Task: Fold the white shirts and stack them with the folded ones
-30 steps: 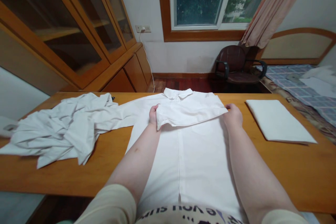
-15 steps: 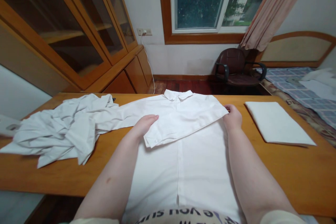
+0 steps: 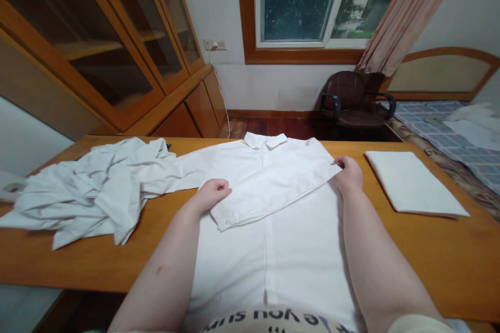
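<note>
Wooden bench fills my feed from side to side. A glass-fronted cabinet runs along the left wall and a window sits straight ahead with a pink curtain beside it. A dark chair stands under the sill, and a bed with a checked cover is at the far right.

From my seat at the controls I see the white shirt lying flat in the middle of the bench. Its collar points away from the wearer and its hem hangs over the near edge against the body. One sleeve is folded across the chest, slanting down from the right shoulder to a cuff on the left. The other sleeve stretches out to the left.

The left hand rests on the shirt just above that cuff, fingers curled into the palm. I cannot tell whether any cloth is caught inside them. The right hand sits at the right shoulder fold, with thumb and fingers pinched on the fabric edge there. The two hands are well apart, with the width of the shirt between them.

A crumpled heap of white garments lies on the left part of the bench and meets the outstretched sleeve. On the right, a folded white cloth lies flat and square, near the right hand but clear of the shirt.
</note>
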The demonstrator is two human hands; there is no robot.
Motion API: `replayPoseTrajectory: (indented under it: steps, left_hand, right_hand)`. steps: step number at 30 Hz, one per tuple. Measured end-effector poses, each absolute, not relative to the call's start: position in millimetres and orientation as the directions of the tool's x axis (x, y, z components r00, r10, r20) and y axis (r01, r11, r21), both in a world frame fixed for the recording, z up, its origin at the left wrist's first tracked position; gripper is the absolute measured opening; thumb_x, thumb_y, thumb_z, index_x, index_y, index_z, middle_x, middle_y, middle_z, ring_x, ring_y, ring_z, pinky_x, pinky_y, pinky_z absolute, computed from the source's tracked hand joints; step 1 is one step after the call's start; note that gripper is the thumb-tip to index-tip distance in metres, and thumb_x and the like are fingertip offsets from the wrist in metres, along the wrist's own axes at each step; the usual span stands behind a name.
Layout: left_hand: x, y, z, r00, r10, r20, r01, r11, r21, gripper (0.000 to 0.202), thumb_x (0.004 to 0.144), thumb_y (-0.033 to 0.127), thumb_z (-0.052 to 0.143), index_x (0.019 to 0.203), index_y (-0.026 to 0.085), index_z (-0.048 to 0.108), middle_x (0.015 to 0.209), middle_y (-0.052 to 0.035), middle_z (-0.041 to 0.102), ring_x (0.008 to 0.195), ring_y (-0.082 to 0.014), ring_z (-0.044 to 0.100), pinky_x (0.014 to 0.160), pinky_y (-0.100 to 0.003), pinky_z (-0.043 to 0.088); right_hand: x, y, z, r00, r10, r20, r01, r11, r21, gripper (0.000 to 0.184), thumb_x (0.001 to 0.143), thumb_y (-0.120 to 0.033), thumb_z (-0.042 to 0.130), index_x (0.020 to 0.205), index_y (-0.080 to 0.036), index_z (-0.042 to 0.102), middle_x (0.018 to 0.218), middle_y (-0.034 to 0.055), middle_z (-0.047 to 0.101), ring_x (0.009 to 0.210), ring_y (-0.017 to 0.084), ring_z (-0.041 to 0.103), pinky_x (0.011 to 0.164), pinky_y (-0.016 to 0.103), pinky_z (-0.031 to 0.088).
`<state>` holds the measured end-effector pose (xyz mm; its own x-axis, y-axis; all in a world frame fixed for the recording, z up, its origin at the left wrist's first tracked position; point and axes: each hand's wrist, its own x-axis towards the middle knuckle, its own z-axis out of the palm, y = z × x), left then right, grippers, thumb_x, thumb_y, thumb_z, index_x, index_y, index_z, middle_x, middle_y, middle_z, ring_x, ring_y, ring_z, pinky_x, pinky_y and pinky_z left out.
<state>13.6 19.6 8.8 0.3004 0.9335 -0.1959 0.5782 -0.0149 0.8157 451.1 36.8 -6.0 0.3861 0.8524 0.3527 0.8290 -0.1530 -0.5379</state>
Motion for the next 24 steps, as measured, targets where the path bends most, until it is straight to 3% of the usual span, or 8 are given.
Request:
replayPoseTrajectory:
  steps: [2,5,8,11,14,16,20,24]
  left_hand:
    - [10.8,19.3,9.7,0.283,0.936,-0.211,0.617,-0.008,0.787,0.030,0.068,0.036,0.052,0.053,0.021,0.030,0.052,0.0066,0.026,0.051,-0.0094,0.027,0.049,-0.023,0.019]
    - [11.3,19.6,8.9,0.211,0.953,-0.217,0.772,-0.027,0.635,0.021,0.069,0.032,0.050,0.055,0.020,0.041,0.053,0.0051,0.037,0.053,-0.0113,0.034,0.051,-0.025,0.021]
    - [18.1,20.6,6.5,0.181,0.968,-0.176,0.841,-0.059,0.538,0.022,0.075,0.038,0.049,0.064,0.020,0.053,0.061,0.0020,0.053,0.059,-0.0143,0.045,0.054,-0.025,0.024]
    - [26.7,22.1,3.1,0.174,0.977,-0.126,0.855,-0.087,0.511,0.030,0.081,0.046,0.046,0.066,0.021,0.055,0.063,0.0003,0.057,0.062,-0.0159,0.048,0.056,-0.026,0.025]
    - [30.9,23.8,-1.3,0.186,0.977,-0.101,0.859,-0.112,0.500,0.031,0.081,0.047,0.047,0.066,0.022,0.055,0.061,0.0010,0.056,0.060,-0.0154,0.047,0.055,-0.026,0.024]
    - [30.2,24.7,-4.3,0.189,0.978,-0.090,0.853,-0.119,0.508,0.031,0.081,0.048,0.048,0.065,0.022,0.054,0.059,0.0019,0.053,0.058,-0.0146,0.046,0.054,-0.026,0.024]
    - [25.8,26.4,-7.7,0.179,0.981,-0.075,0.825,-0.108,0.554,0.032,0.081,0.048,0.049,0.064,0.021,0.053,0.055,0.0036,0.049,0.055,-0.0132,0.044,0.053,-0.025,0.024]
    - [24.7,27.3,-7.4,0.173,0.982,-0.077,0.803,-0.095,0.588,0.032,0.080,0.048,0.050,0.064,0.021,0.054,0.054,0.0042,0.047,0.054,-0.0127,0.044,0.053,-0.024,0.024]
  right_hand:
    - [453.4,35.9,-4.7,0.343,0.906,0.247,0.822,-0.163,-0.545,0.016,0.065,-0.023,0.055,0.079,-0.020,0.062,0.077,0.0031,0.060,0.072,0.018,0.052,0.063,0.027,0.038]
    - [460.4,35.6,-5.2,0.157,0.988,0.004,0.777,-0.121,-0.618,0.022,0.063,-0.025,0.060,0.084,-0.020,0.066,0.081,0.0033,0.064,0.075,0.019,0.055,0.068,0.028,0.041]
    - [467.4,34.8,-6.6,0.027,0.999,-0.039,0.650,-0.047,-0.758,0.035,0.067,-0.038,0.063,0.096,-0.019,0.067,0.089,0.0040,0.066,0.083,0.020,0.058,0.077,0.030,0.043]
    - [467.3,35.5,-6.6,0.205,0.973,0.103,0.595,-0.040,-0.802,0.040,0.073,-0.049,0.056,0.095,-0.017,0.067,0.093,0.0071,0.066,0.085,0.021,0.058,0.079,0.032,0.044]
    - [458.6,43.6,-5.9,0.508,0.826,0.245,0.620,-0.153,-0.769,0.042,0.077,-0.050,0.051,0.091,-0.014,0.067,0.088,0.0109,0.066,0.080,0.023,0.059,0.076,0.034,0.045]
    - [451.5,55.7,-6.4,0.582,0.786,0.209,0.599,-0.241,-0.764,0.040,0.074,-0.046,0.056,0.093,-0.013,0.067,0.085,0.0119,0.066,0.076,0.023,0.059,0.072,0.035,0.046]
    - [445.0,93.0,-11.5,0.568,0.823,0.017,0.487,-0.320,-0.813,0.041,0.070,-0.040,0.061,0.102,-0.013,0.063,0.082,0.0111,0.067,0.071,0.022,0.061,0.065,0.033,0.048]
    - [447.0,129.1,-15.1,0.517,0.855,-0.052,0.457,-0.326,-0.828,0.030,0.076,-0.038,0.052,0.085,-0.012,0.064,0.061,0.0080,0.062,0.057,0.020,0.059,0.051,0.031,0.047]
